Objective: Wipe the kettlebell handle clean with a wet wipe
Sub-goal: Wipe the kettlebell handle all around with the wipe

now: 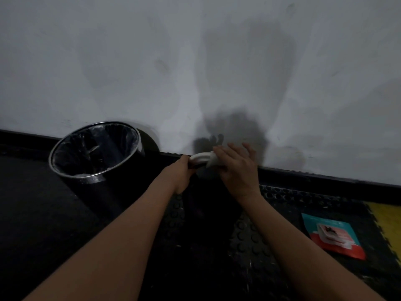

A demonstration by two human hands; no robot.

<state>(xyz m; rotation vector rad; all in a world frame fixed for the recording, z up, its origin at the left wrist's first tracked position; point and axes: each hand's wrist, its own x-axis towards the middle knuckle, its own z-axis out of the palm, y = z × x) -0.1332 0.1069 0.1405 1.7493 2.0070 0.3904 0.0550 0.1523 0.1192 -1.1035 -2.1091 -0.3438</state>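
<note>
Two hands meet on the kettlebell handle [200, 157], a pale curved bar close to the back edge of the floor mat [249, 231], right by the dark skirting under the wall [195, 61]. The bell's body below is lost in shadow, so I cannot make out its shape.

My left hand [183, 170] curls round the handle's left end. My right hand [235, 165] presses the wet wipe [213, 161] against the right end; thumb and palm pinch the wipe, while the outer fingers stand fairly straight.

I judge the bell heavy and rigid, unlikely to shift, though the smooth handle will turn slick when damp. The wipe is limp and thin, best wrapped round the bar and slid along.

A lined black bin [95, 153] stands left of the mat. The wipes packet [333, 235] lies near the mat's right edge.
</note>
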